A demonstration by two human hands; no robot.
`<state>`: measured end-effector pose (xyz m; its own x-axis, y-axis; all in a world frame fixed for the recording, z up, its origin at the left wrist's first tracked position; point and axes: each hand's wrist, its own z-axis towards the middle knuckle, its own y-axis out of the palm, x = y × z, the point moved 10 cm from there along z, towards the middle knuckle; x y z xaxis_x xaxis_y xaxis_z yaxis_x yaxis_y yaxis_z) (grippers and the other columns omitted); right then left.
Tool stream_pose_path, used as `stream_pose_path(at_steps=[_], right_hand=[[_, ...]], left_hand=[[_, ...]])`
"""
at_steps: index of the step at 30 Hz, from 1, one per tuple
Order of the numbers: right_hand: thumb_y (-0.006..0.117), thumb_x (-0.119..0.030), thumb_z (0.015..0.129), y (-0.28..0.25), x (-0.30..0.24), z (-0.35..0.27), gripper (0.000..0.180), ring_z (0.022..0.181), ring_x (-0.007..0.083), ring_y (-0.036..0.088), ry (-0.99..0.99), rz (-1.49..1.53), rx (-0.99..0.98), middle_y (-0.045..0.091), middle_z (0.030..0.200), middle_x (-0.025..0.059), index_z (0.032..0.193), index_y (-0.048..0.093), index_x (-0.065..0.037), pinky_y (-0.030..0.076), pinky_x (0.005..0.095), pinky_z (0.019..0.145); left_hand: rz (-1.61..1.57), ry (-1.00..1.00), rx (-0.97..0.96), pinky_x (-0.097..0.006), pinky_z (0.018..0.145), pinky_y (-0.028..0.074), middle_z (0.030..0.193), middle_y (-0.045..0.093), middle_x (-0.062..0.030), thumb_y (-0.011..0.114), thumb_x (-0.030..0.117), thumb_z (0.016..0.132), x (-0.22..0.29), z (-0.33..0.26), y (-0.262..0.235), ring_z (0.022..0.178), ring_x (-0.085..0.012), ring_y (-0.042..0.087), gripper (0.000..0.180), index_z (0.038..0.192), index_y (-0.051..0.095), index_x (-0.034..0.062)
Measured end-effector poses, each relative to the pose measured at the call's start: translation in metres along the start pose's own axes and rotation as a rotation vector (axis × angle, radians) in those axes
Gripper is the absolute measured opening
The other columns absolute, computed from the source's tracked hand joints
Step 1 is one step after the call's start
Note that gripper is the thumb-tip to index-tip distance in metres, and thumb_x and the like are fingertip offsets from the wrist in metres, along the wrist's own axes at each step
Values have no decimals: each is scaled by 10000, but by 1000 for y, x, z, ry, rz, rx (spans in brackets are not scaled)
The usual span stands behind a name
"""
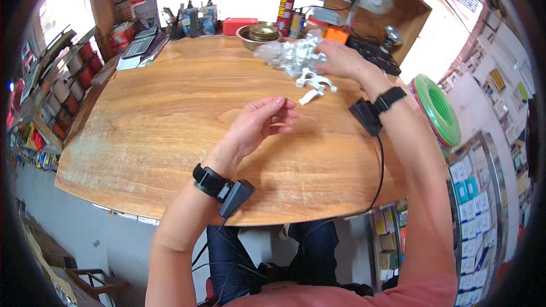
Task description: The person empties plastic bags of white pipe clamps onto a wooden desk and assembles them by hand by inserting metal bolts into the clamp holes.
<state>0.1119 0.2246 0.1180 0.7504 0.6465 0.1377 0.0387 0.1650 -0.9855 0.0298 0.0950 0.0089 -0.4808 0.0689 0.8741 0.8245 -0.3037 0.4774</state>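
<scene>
Leftward, at the far left corner of the wooden worktop [170, 125], a grey calculator [139, 45] lies tilted near the edge. Toward the middle, the left hand [259, 122] hovers just above the wood with its fingers curled loosely inward; its grip looks released, and whether some tiny part sits between the fingertips cannot be told. Just right of it, a few white plastic clips [313, 84] lie loose on the worktop, one apart from the rest and nearest the left fingertips. Behind them, along the far edge, a metal bowl [256, 37] stands with a red spray can [287, 5] beside it. Further right, the right hand [341, 59] rests on a crumpled clear plastic bag [287, 54] of similar pieces, fingers spread over it, pressing rather than clenched. A coil of green wire [438, 111] hangs off the right edge.

The likeliest trouble: the bag is slack and open-looking, so a tug by the right hand could spill its pieces across the worktop, and the loose clips could be swept toward the near edge by the wrist cable.
</scene>
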Motion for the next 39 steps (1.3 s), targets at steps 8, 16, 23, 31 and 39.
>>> stream_pose_path(at_steps=[8, 16, 23, 31, 39], right_hand=[[476, -164, 833, 46, -30, 112, 284, 937, 230, 540, 275, 1541, 74, 552, 1070, 148, 1046, 550, 9, 413, 332, 820], [514, -147, 820, 106, 190, 153, 283, 889, 182, 540, 146, 1242, 251, 565, 1011, 115, 1035, 551, 33, 441, 331, 766], [599, -238, 760, 26, 126, 163, 328, 800, 122, 529, 195, 884, 698, 607, 904, 60, 972, 597, 12, 409, 246, 723], [651, -122, 729, -80, 37, 115, 249, 735, 122, 568, -111, 1142, 821, 624, 839, 71, 932, 617, 19, 434, 219, 660], [599, -58, 764, -54, -37, 5, 176, 694, 76, 539, -92, 1213, 718, 616, 783, 22, 926, 621, 7, 432, 194, 658]], left_hand=[[-261, 91, 186, -235, 644, 487, 753, 590, -62, 471, 231, 863, 11, -22, -58, 665, -138, 576, 228, 885, 570, 27], [-298, 150, -5, -195, 408, 398, 610, 548, -16, 497, 270, 822, 5, 10, -17, 490, -76, 489, 241, 714, 563, 64], [-331, 25, 93, -227, 613, 471, 776, 599, -48, 453, 264, 871, -14, 4, -55, 672, -115, 563, 251, 876, 568, 41], [-503, 6, 381, -334, 731, 485, 1029, 524, -129, 414, 503, 832, -25, 9, -103, 868, -216, 545, 567, 1119, 414, 13], [-663, 155, 403, -350, 597, 482, 1053, 522, -96, 440, 507, 821, -11, -2, -123, 840, -210, 547, 525, 1165, 414, 112]])
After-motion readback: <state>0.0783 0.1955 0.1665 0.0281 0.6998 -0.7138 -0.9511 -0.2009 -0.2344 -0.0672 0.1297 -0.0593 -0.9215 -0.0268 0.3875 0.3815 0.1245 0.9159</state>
